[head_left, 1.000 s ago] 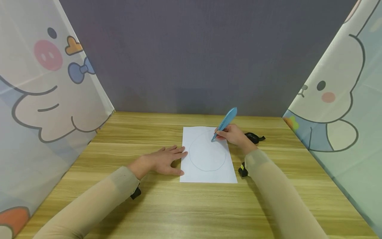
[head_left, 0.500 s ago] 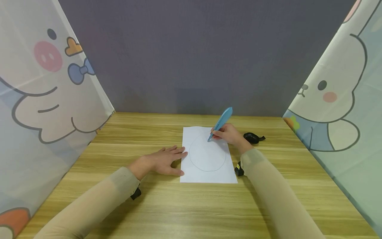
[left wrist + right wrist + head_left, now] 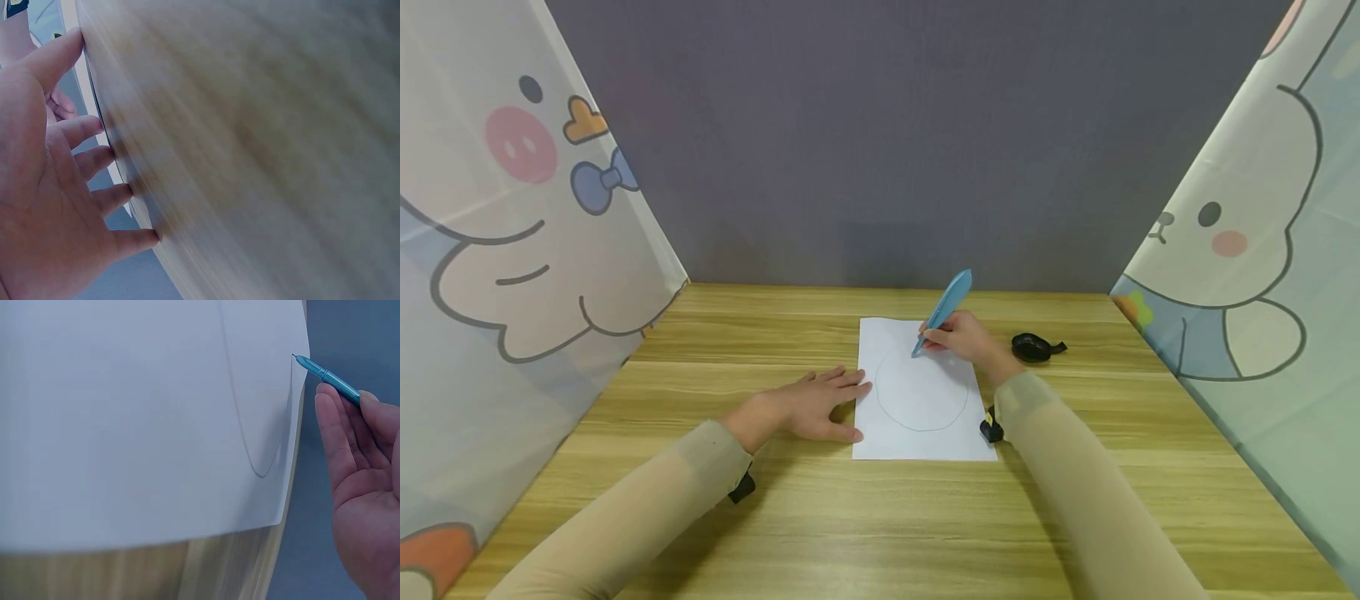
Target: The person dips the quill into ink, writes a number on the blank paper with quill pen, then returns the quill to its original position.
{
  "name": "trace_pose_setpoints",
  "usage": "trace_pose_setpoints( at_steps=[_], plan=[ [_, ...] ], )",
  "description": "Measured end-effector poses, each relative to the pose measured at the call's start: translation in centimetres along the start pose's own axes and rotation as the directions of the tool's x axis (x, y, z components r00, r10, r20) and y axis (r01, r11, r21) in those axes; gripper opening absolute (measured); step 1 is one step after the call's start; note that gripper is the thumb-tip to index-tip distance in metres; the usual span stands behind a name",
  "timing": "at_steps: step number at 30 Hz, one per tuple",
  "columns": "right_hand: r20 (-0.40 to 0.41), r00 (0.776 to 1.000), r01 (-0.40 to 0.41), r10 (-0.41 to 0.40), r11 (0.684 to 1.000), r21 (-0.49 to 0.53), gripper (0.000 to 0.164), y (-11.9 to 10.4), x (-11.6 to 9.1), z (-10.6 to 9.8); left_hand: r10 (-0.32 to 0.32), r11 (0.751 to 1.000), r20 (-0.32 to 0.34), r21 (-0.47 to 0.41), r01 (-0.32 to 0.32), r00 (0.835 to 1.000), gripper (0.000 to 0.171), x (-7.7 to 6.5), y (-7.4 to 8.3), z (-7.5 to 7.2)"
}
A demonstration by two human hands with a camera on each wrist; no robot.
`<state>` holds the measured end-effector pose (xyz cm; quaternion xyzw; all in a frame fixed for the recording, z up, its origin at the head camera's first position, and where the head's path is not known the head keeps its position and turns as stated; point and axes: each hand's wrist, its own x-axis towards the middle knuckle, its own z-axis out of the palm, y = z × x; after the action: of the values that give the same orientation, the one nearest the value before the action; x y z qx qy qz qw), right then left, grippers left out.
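- We see the left hand (image 3: 812, 406) with its fingers and thumb spread wide, palm down; index finger and thumb overlap the near-left edge of the white paper (image 3: 925, 387).
- We see the right hand (image 3: 962, 335) pinching a blue pen (image 3: 950, 300) between thumb and fingers, the pen tilted, its thick end up.
- In the right wrist view we find the pen's tip at the end of a thin curved line (image 3: 228, 375) on the paper; from the head it sits at the upper part of a rounded outline.
- Below us lies a wood-grain table (image 3: 850, 525); a small black object (image 3: 1032, 347) rests right of the paper.
- Behind it we have a dark grey panel (image 3: 880, 142), with cartoon-printed cloth (image 3: 1262, 275) on both sides.
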<state>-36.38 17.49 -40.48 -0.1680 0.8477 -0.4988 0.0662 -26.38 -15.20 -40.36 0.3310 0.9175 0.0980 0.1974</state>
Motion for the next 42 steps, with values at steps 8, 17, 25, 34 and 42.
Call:
trace_pose_setpoints(
  at_steps=[8,17,25,34,42],
  plan=[
    [0.017,0.999,0.028,-0.027,1.000,-0.013,0.026,-0.4,0.2,0.7,0.003,1.000,-0.006,0.008,-0.003,1.000,0.091,-0.1,0.0,0.0],
    [0.025,0.999,0.029,-0.029,1.000,0.001,0.023,-0.6,0.6,1.7,0.008,1.000,-0.006,0.022,-0.008,1.000,0.092,0.2,-0.2,0.1],
    [0.037,0.998,0.050,-0.050,0.999,-0.008,0.024,-1.1,0.7,2.3,0.003,1.000,-0.002,0.023,-0.003,1.000,0.091,0.2,-0.1,0.0],
    [0.052,0.997,0.063,-0.062,0.998,-0.007,0.023,-1.5,0.9,3.1,-0.001,1.000,-0.001,0.023,0.001,1.000,0.091,0.1,0.0,-0.1],
    [0.066,0.995,0.072,-0.070,0.997,-0.027,0.023,-1.7,1.0,3.5,0.009,1.000,-0.009,0.030,-0.009,1.000,0.091,0.1,0.1,-0.1]
  ],
)
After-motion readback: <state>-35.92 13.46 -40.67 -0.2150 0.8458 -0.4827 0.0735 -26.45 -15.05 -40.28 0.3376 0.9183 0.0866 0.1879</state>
